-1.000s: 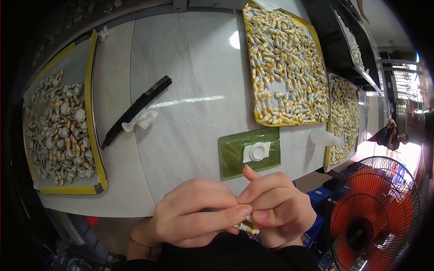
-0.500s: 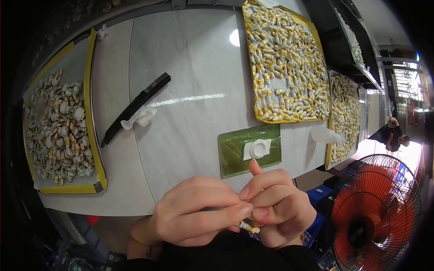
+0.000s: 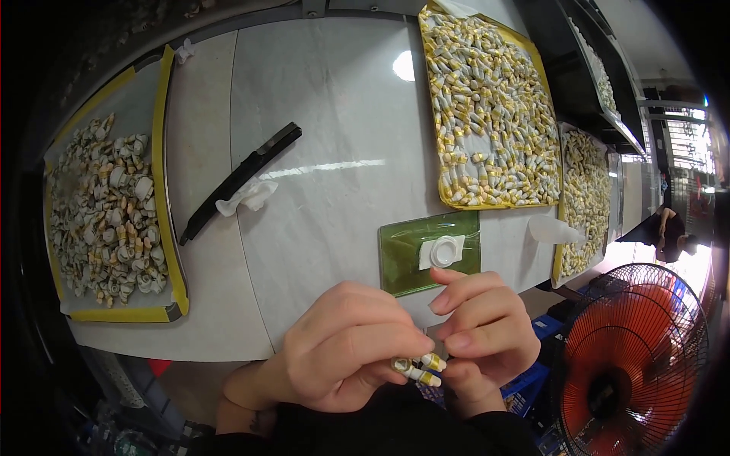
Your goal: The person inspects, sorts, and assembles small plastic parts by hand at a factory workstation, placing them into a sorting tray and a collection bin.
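Note:
Pinched in my left hand [image 3: 353, 346] is a small white piece with gold bands and pale peach tips [image 3: 417, 372]; two such ends stick out between thumb and fingers, and whether they are joined cannot be made out. Close to its right side, my right hand [image 3: 487, 334] has its fingers apart, with the thumb near the peach tips and nothing visibly gripped. Just beyond the hands, a small round white dish [image 3: 444, 251] rests on a folded white tissue [image 3: 426, 260]. Both sit on a green mat [image 3: 398, 269].
A yellow-edged tray [image 3: 176, 197] of white, peach-tipped pieces lies left. Beside it are a long black tool [image 3: 228, 190] and crumpled tissue [image 3: 255, 194]. Another tray [image 3: 502, 205] of gold-banded pieces lies far right, near a translucent bottle [image 3: 549, 229]. An orange-bladed fan [image 3: 631, 357] stands right.
My right hand has come away from my left, and its fingers have spread. The gold-banded ends in my left hand show more fully. The whole view has shifted slightly.

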Demonstrator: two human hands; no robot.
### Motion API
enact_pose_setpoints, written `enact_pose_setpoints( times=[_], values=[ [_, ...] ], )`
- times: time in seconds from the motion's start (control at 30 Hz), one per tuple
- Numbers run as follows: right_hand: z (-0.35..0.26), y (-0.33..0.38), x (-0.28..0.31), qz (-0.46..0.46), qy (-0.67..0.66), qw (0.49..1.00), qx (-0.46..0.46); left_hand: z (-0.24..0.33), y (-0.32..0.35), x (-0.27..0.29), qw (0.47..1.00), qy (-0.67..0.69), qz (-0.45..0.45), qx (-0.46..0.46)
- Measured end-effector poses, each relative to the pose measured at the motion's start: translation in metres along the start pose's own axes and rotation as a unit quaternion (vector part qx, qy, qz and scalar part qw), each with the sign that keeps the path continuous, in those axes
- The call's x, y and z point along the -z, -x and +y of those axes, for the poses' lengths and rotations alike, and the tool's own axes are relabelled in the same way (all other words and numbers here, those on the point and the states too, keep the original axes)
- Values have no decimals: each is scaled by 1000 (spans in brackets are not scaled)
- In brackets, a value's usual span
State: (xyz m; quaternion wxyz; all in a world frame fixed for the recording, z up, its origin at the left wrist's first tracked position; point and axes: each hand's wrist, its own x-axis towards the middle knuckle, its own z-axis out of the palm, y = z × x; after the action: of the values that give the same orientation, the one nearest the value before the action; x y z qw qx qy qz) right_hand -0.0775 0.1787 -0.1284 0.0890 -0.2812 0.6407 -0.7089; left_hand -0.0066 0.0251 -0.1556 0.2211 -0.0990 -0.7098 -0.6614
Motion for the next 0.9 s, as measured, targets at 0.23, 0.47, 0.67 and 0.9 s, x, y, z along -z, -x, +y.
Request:
enact_pose_setpoints(
  times=[0.23,0.47,0.67,0.9],
  values=[
    [-5,-4,2,-79,124,987,57,-1,0,1,1000,5,-3,3],
    [-11,-5,1,-95,200,970,98,0,3,1,993,110,2,48],
    [-9,-3,-4,-77,219,960,154,1,2,1,975,195,2,104],
    [-11,-1,0,-73,220,961,154,-2,2,2,977,184,-31,101]
  ],
)
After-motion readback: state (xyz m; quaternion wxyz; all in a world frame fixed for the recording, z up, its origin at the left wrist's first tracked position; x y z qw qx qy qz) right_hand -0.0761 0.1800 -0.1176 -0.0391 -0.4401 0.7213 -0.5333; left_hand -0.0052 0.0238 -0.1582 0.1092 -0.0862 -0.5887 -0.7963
